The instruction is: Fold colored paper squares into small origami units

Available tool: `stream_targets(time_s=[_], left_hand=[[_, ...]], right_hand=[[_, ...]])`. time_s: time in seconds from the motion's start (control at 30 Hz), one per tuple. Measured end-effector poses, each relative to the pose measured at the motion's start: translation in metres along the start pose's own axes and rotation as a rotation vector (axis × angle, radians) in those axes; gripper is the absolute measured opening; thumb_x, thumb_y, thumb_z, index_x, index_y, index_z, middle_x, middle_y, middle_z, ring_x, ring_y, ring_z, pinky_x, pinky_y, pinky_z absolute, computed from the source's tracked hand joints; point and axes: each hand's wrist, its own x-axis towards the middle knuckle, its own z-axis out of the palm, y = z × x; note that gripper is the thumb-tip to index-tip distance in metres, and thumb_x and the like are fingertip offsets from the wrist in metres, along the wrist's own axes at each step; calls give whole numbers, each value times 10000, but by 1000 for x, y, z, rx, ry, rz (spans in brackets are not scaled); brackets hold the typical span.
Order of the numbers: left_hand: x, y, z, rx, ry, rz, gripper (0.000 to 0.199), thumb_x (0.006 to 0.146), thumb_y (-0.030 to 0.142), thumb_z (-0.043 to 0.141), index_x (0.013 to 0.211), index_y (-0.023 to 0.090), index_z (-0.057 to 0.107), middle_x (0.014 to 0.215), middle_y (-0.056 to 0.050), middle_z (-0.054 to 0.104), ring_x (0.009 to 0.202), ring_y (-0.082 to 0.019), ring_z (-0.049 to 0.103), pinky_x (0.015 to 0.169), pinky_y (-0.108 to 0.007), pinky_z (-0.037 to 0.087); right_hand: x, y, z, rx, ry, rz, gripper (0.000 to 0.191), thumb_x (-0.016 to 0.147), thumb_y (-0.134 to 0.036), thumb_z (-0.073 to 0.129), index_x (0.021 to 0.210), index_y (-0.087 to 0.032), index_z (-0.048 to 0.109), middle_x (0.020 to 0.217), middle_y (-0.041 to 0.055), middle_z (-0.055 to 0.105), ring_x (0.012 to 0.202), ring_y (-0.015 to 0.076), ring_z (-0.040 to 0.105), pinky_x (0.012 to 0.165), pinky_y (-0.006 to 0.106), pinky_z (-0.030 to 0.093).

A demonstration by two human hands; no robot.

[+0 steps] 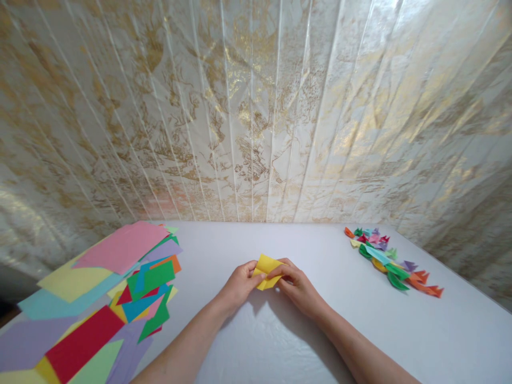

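Observation:
A small piece of yellow paper (pixel 267 263) is held between my two hands, a little above the white table. It looks creased, with its lower part bent. My left hand (pixel 242 281) pinches its left edge, the thumb lying across the front. On the other side my right hand (pixel 298 285) grips the right edge, its fingers bent over the front of the sheet. Both hands are closed on the paper, and the fingertips behind it are hidden.
Sheets of coloured paper, a large pink one (pixel 124 248) and a red one (pixel 86 344) among them, lie spread on the left. Small green pieces (pixel 158 278) overlap beside them. Folded paper figures (pixel 378 255) line the right side of the white table (pixel 224 240). A gold-patterned curtain (pixel 256 117) hangs behind.

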Motion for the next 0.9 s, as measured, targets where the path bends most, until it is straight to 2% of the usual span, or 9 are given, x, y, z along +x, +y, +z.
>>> stream_targets(time_s=[0.17, 0.27, 0.4, 0.53, 0.63, 0.73, 0.9], left_hand=[[2, -3, 2, 8, 17, -35, 331, 706, 328, 673, 980, 143, 652, 910, -50, 713, 788, -174, 651, 750, -266, 462], [2, -3, 4, 34, -2, -48, 296, 727, 309, 642, 969, 140, 657, 909, -50, 709, 766, -167, 651, 720, -257, 458], [0, -1, 5, 95, -43, -43, 264, 789, 324, 577, 952, 135, 663, 876, -45, 696, 774, -166, 630, 731, -263, 454], [-2, -2, 3, 107, -40, 56, 322, 863, 401, 493, 969, 148, 661, 934, -50, 686, 888, -194, 608, 818, -297, 455], [-3, -3, 4, 83, -35, 86, 391, 869, 450, 514, 1108, 159, 620, 1077, -71, 682, 1007, -211, 603, 899, -311, 437], [-3, -6, 7, 75, -18, 75, 438, 809, 404, 621, 1169, 157, 585, 1129, -91, 674, 1058, -225, 599, 924, -312, 430], [-1, -13, 9, 122, 16, 86, 346, 827, 297, 563, 1132, 140, 598, 1071, -93, 688, 1004, -213, 617, 889, -306, 441]], right_hand=[[3, 2, -3, -40, 13, 25, 180, 851, -297, 558, 788, -184, 682, 941, 54, 613, 886, 185, 580, 785, 289, 440], [4, 9, -1, -42, 92, 74, 267, 848, -385, 570, 698, -170, 620, 808, 34, 603, 759, 167, 547, 679, 272, 412], [4, 14, 2, -20, 192, 156, 292, 828, -428, 577, 691, -171, 564, 660, 2, 577, 626, 141, 489, 605, 263, 372], [3, 12, 4, -56, 221, 165, 296, 819, -432, 567, 673, -178, 527, 622, -10, 546, 596, 133, 461, 572, 255, 353], [1, 11, 6, -115, 218, 167, 281, 832, -419, 545, 683, -183, 515, 623, -20, 529, 593, 129, 451, 561, 246, 342], [-1, 9, 9, -172, 197, 162, 265, 839, -397, 534, 683, -184, 509, 626, -24, 526, 597, 128, 456, 564, 240, 342], [-3, 6, 13, -229, 190, 149, 258, 845, -379, 525, 678, -182, 521, 617, -29, 526, 593, 125, 453, 558, 227, 338]])
